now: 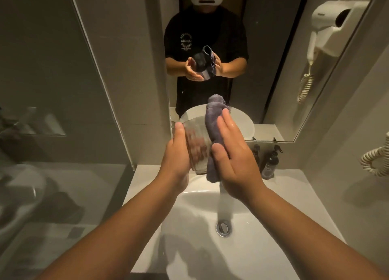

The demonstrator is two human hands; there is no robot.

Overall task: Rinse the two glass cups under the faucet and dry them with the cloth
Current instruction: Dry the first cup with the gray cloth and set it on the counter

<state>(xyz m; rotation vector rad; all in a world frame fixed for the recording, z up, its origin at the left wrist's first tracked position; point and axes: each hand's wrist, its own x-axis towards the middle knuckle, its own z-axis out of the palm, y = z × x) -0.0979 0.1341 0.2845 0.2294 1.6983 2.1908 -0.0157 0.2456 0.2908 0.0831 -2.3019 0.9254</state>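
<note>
While the glass cup (196, 151) hung at the centre of the frame above the white sink (252, 248), it stood roughly upright and blurred, caught between two hands; the left hand (175, 155) lay along its left side with the thumb straight against the wall, the fingers passing behind the cup, though how far they curled there could not be told; the grey cloth (212, 132) ran up the cup's right side and rose past its rim, its lower end hanging below the base; the right hand (233, 153) pressed the cloth against the glass with flat, straight fingers (226, 124), thumb laid on the cloth's lower part, nothing clenched; only one cup showed. Below the hands a stream of water (224, 204) fell to the drain (223, 228) in the lower middle of the frame; a dark pump bottle (270, 164) stood on the tabletop (299, 187) just right of the hands; the mirror (242, 48) across the upper middle reflected the person holding cup and cloth; a white wall hair dryer (336, 25) with a coiled cord appeared in the mirror at the upper right.
</note>
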